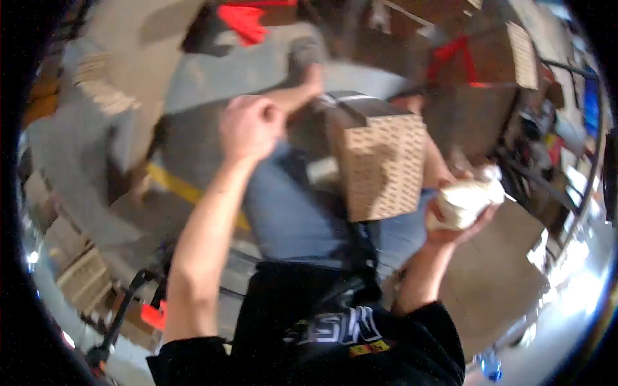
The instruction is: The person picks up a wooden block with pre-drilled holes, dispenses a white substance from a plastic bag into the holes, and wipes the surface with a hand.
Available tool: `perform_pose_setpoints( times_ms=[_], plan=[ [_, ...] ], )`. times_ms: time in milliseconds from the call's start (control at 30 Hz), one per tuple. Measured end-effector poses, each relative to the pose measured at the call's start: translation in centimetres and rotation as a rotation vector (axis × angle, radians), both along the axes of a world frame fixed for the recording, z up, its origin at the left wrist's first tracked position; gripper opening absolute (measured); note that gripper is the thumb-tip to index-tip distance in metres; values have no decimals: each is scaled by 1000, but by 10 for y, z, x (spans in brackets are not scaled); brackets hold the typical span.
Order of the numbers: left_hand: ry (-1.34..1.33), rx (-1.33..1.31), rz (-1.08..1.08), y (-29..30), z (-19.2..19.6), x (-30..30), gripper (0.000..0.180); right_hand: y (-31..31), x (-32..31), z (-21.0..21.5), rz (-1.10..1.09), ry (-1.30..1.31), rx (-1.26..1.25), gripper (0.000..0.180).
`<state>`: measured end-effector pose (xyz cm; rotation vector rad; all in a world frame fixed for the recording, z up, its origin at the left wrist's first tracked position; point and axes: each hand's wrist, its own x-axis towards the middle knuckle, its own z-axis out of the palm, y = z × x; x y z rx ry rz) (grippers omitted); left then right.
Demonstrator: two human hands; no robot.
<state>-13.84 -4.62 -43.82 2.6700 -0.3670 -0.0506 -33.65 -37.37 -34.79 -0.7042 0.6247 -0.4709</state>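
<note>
We have free room over our left thigh (290, 212), between our left hand (253, 127) and the patterned brown box (386, 170), but that box blocks the low, straight way across to our right hand (460, 228). Farther right, dark bars (539, 177) stand in the way beyond the white bundle (465, 202).

Surroundings as I observed them, by clock position about the centre of view: a bright red piece (244, 22) lay near eleven; a brown carton (492, 61) with red bands stood at two; a yellow stripe (175, 184) ran at nine; black bent tubing (120, 313) and a red-orange piece (154, 315) appeared near eight; a blurred blue object (491, 367) showed between four and five.
</note>
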Motion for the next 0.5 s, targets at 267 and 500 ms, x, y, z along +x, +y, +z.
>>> perform_pose_setpoints(
  times_ms=[267, 500],
  plan=[
    [47, 6, -3, -8, -3, -1, 20, 17, -2, -23, -110, 437, -370, 61],
    [64, 29, 13, -9, -3, -2, 21, 9, -7, -32, 113, 560, -935, 53]
  ],
)
